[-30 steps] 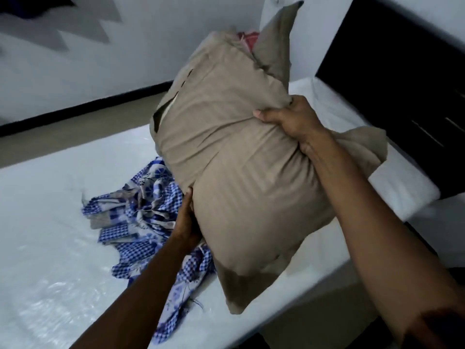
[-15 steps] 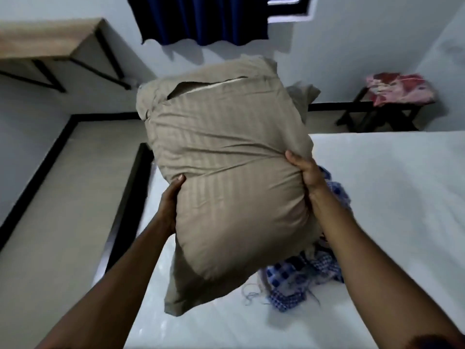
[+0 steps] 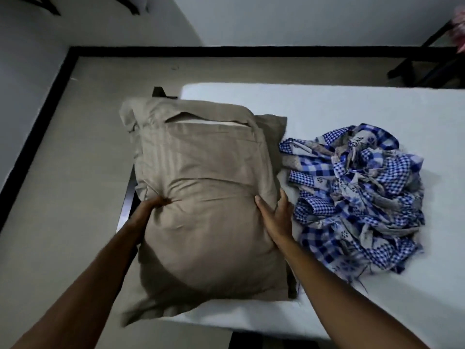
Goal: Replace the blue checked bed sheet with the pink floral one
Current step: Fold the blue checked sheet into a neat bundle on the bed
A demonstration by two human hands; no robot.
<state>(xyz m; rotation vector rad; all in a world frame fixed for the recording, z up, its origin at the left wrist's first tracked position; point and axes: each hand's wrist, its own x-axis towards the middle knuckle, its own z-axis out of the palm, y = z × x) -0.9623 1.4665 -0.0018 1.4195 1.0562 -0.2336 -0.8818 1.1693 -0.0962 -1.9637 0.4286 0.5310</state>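
A tan striped pillow (image 3: pixel 201 197) lies on the left end of the bare white mattress (image 3: pixel 327 107), on top of a second tan pillow (image 3: pixel 273 132) whose corner shows behind it. My left hand (image 3: pixel 151 206) grips the pillow's left edge, fingers dug into the fabric. My right hand (image 3: pixel 275 215) lies along its right side with fingers straight. The blue checked bed sheet (image 3: pixel 357 192) sits crumpled in a heap on the mattress just right of the pillow. A bit of pink fabric (image 3: pixel 460 26) shows at the top right edge, on a dark stand.
A dark stand (image 3: pixel 427 64) is on the floor beyond the mattress at the far right. Beige floor (image 3: pixel 63 172) with a black skirting runs along the left and far side. The black bed frame (image 3: pixel 128 197) shows at the mattress's left end.
The pillow, held up in the air before, has come down onto the left end of the mattress. My view has tilted down toward the bed. My right hand's fingers have straightened along the pillow's side.
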